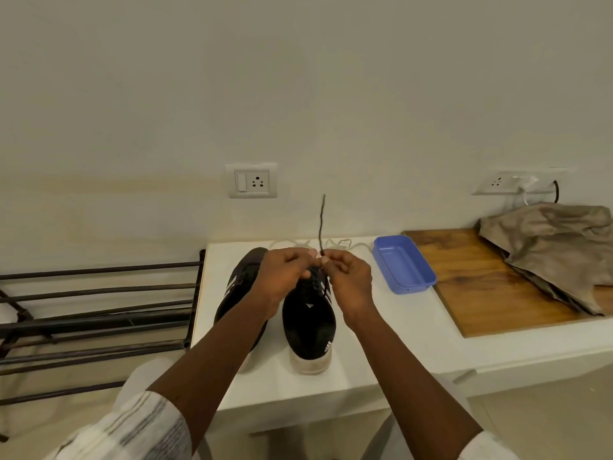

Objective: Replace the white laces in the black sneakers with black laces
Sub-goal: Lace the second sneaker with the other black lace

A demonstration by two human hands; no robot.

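Observation:
Two black sneakers with white soles stand side by side on the white table point(381, 340), toes toward me. The right sneaker point(308, 327) has black lacing under my hands. My left hand point(283, 275) and my right hand point(348, 277) meet over its eyelets, fingers curled. A black lace point(321, 224) end sticks straight up from between my fingertips; my right hand pinches it. What my left hand holds is hidden by its fingers. My left forearm partly covers the left sneaker point(237, 293). White laces point(338, 243) lie loose on the table behind the shoes.
A blue plastic tray point(403, 265) sits right of the shoes. Beyond it a wooden board point(471, 283) carries a crumpled beige cloth point(557, 247). A dark metal rack point(93, 313) stands left of the table. Wall sockets point(251, 180) are behind.

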